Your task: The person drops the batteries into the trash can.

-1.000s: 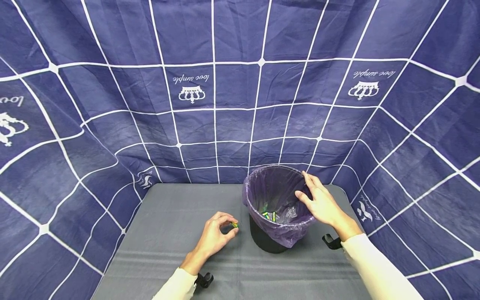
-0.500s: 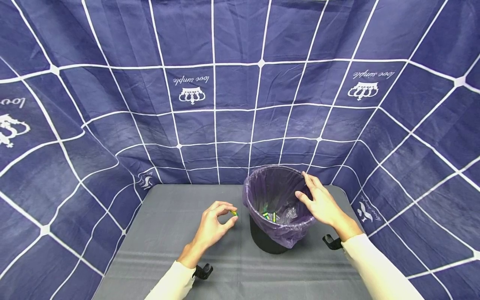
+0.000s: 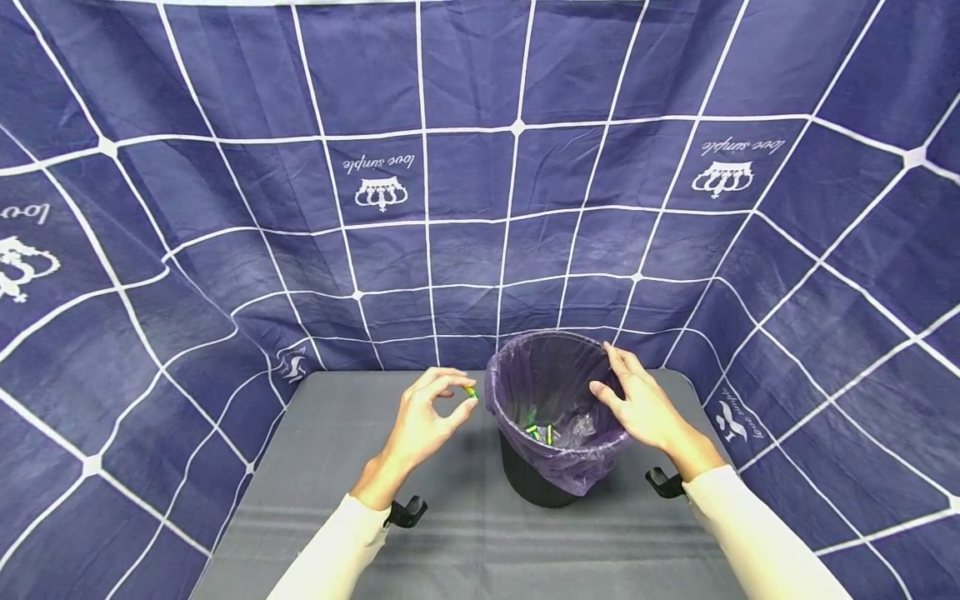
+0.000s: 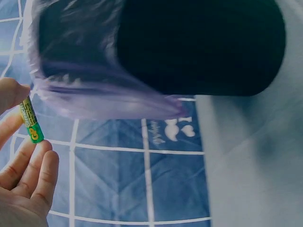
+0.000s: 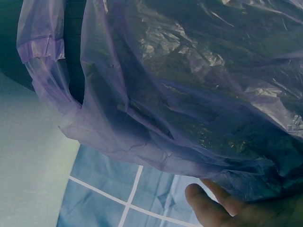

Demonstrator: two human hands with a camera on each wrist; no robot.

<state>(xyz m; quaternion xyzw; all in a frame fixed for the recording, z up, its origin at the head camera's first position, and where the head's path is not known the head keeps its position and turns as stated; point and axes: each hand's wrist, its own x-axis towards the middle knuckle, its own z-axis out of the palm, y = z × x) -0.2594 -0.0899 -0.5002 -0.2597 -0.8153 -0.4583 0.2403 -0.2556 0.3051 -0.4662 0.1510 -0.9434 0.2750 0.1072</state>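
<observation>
My left hand [image 3: 422,427] pinches a small green and yellow battery [image 4: 32,122] between thumb and fingertips, just left of the trash bin. The letters GP show on it in the left wrist view. The black trash bin [image 3: 528,477] stands upright with a purple bag [image 3: 581,473] folded over its rim. My right hand [image 3: 647,410] holds the bin's right rim, thumb on the inner side. In the right wrist view, fingertips [image 5: 201,201] show outside the bag. Inside the bin lie several green and yellow batteries [image 3: 542,433] and some crumpled clear plastic [image 3: 581,427].
The bin stands on a grey tabletop [image 3: 315,500]. Behind and at both sides hangs a blue cloth [image 3: 465,175] with white grid lines. Black straps [image 3: 406,512] are on both wrists.
My left hand has risen with the battery, moving up and farther forward beside the bin's rim. My right hand and the bin have stayed in place.
</observation>
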